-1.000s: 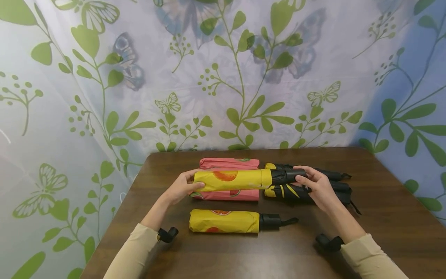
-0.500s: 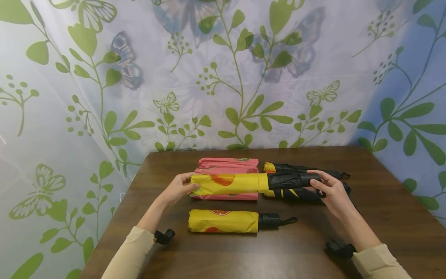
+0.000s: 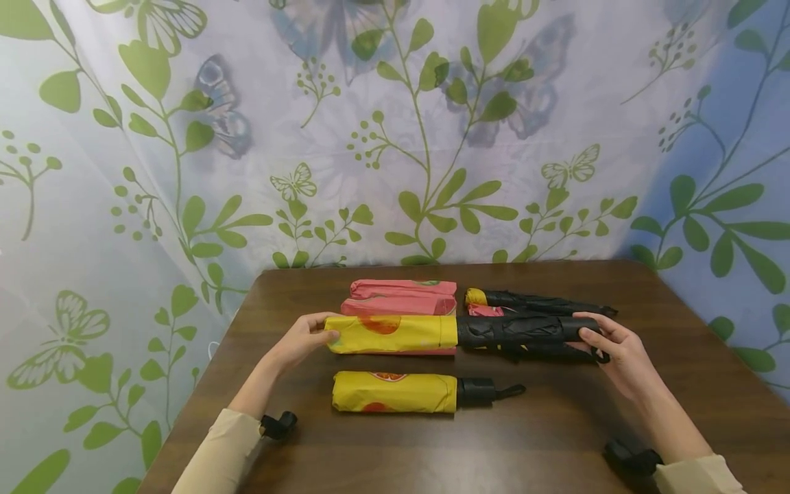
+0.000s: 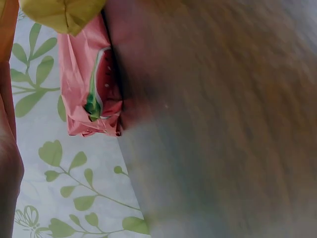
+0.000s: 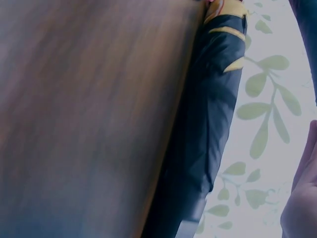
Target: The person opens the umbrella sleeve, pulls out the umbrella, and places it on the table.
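Note:
In the head view my left hand (image 3: 302, 341) pinches the closed left end of a yellow fruit-print umbrella cover (image 3: 426, 334). From the cover's right end a black folded umbrella (image 3: 515, 331) sticks out, and my right hand (image 3: 625, 357) grips its handle by the strap. Cover and umbrella lie in one level line, raised over the table; how much umbrella is still inside is hidden. At the edges of the wrist views only parts of the left hand (image 4: 7, 163) and the right hand (image 5: 302, 198) show.
Nearer me on the brown table (image 3: 432, 453) lies another umbrella in a yellow cover (image 3: 395, 393). Behind the held one are flat pink watermelon-print covers (image 3: 401, 295) and, to their right, a black folded umbrella (image 3: 537, 302). Another black umbrella with yellow marks (image 5: 213, 109) is partly hidden.
My right hand has moved right, drawing the black umbrella farther out of the yellow cover. My left hand has shifted slightly left with the cover, and both have dropped a little.

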`<state>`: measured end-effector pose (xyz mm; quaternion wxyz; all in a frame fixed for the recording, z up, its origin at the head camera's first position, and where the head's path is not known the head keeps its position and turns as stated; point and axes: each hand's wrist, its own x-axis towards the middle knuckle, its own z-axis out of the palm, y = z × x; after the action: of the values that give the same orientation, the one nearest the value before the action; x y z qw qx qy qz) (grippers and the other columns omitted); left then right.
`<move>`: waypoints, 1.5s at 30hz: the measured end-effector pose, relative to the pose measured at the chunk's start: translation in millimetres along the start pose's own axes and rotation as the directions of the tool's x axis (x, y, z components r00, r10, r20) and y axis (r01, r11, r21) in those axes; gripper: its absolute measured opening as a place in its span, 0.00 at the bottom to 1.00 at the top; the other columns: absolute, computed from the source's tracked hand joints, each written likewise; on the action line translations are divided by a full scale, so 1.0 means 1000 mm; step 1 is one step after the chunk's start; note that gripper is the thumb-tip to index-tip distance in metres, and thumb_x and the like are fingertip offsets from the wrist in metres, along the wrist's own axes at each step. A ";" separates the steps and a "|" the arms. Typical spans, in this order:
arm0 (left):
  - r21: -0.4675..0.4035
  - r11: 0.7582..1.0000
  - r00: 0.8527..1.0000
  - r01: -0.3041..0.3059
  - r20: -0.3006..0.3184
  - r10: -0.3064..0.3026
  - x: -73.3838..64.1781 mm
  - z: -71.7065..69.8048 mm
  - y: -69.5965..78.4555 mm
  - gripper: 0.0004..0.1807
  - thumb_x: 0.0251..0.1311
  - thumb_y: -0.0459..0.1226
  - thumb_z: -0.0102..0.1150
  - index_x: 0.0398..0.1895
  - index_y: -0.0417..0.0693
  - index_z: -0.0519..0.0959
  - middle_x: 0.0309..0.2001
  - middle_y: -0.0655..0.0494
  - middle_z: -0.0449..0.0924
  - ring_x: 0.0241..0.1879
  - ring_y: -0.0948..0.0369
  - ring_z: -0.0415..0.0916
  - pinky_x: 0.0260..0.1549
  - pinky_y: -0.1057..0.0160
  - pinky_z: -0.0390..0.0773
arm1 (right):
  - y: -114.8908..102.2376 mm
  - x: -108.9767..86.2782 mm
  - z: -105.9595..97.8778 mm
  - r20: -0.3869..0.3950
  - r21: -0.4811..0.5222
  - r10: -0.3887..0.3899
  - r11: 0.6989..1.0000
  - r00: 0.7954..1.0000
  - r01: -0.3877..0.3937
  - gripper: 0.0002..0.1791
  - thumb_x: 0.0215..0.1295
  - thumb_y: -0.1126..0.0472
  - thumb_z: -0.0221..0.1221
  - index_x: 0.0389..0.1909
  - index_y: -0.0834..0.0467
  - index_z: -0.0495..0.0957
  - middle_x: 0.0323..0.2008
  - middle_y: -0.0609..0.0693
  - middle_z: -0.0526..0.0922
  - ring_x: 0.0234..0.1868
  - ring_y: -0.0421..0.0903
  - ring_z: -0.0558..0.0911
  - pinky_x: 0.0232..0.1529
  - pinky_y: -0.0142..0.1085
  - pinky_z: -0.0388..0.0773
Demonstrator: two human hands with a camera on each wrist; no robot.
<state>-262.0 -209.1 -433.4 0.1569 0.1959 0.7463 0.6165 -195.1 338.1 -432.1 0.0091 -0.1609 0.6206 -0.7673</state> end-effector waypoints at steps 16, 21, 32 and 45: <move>-0.037 0.999 0.999 0.021 0.028 -0.020 -0.005 -0.007 -0.012 0.22 0.64 0.33 0.56 0.59 0.31 0.69 0.47 0.44 0.76 0.41 0.57 0.76 0.44 0.57 0.76 | -0.006 -0.027 -0.031 -0.002 0.065 0.026 0.998 1.000 -0.025 0.21 0.73 0.73 0.39 0.61 0.59 0.71 0.54 0.44 0.74 0.47 0.44 0.81 0.47 0.31 0.75; -0.021 1.000 0.999 0.021 0.028 -0.020 -0.007 -0.008 -0.013 0.21 0.64 0.33 0.56 0.58 0.31 0.70 0.47 0.43 0.76 0.40 0.57 0.76 0.42 0.60 0.77 | -0.007 -0.034 -0.040 -0.012 0.039 0.040 0.998 0.999 -0.040 0.22 0.73 0.73 0.40 0.61 0.58 0.72 0.53 0.43 0.75 0.47 0.44 0.81 0.45 0.31 0.76; 0.058 0.998 0.998 0.001 0.070 -0.005 -0.005 -0.006 -0.018 0.20 0.63 0.33 0.57 0.57 0.32 0.71 0.45 0.44 0.77 0.40 0.56 0.75 0.42 0.62 0.77 | -0.004 -0.040 -0.056 -0.035 -0.037 0.118 0.992 0.992 -0.120 0.21 0.73 0.72 0.42 0.60 0.57 0.73 0.50 0.40 0.76 0.44 0.44 0.82 0.43 0.32 0.77; 0.207 0.976 0.991 -0.071 0.122 0.046 0.000 0.000 -0.025 0.19 0.64 0.35 0.57 0.57 0.38 0.74 0.53 0.43 0.74 0.40 0.56 0.75 0.38 0.64 0.76 | 0.008 -0.035 -0.058 -0.009 -0.078 0.186 0.979 0.983 -0.186 0.19 0.73 0.71 0.43 0.60 0.58 0.72 0.50 0.42 0.74 0.45 0.46 0.82 0.43 0.33 0.76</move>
<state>-264.3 -213.3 -457.5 0.1603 0.2691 0.7910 0.5256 -178.4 399.1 -458.0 0.0740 -0.1020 0.6628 -0.7381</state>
